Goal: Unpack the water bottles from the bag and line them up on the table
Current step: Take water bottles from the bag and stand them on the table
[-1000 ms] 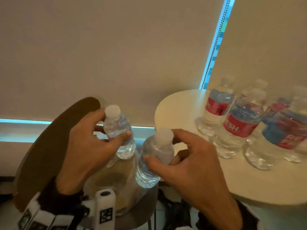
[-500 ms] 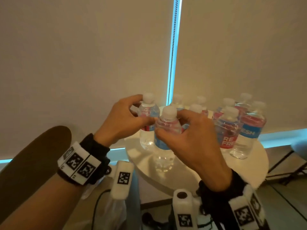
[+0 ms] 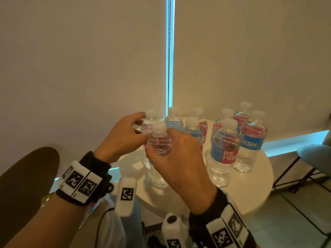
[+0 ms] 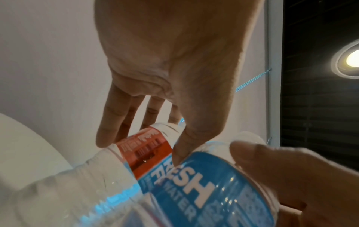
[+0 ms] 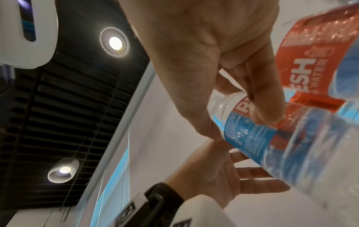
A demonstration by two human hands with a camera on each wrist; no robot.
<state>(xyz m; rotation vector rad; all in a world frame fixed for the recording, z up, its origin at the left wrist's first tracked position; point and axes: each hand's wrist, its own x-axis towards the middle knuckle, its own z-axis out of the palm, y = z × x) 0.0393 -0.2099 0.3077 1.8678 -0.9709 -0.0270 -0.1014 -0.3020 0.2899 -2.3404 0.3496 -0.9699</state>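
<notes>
a person stands over a small round white desk (image 3: 254, 194) by a window blind, holding one water bottle in each hand. the left hand (image 3: 118, 140) has its grip curled around the shoulder of the far bottle (image 3: 147, 126), thumb on the near side and fingers reaching round behind, just under the white cap. the right hand (image 3: 179, 158) wraps its grip around the upper body of the near bottle (image 3: 159, 140), fingers and thumb pinching just below the cap. both bottles are upright at the left edge of the desk, close beside each other; whether their bases already touch the surface cannot be told. holding them high near the neck likely lets each one be lowered straight down without knocking its neighbours. to the right, seven more bottles (image 3: 223, 153) with red and blue labels stand upright in a loose cluster, some nearly touching, more of a bunch than a straight line. a pale plastic bag (image 3: 111, 228) hangs low beside the desk, under the left wrist. judging by this, the unpacking looks well along, with these two being added at the left end
</notes>
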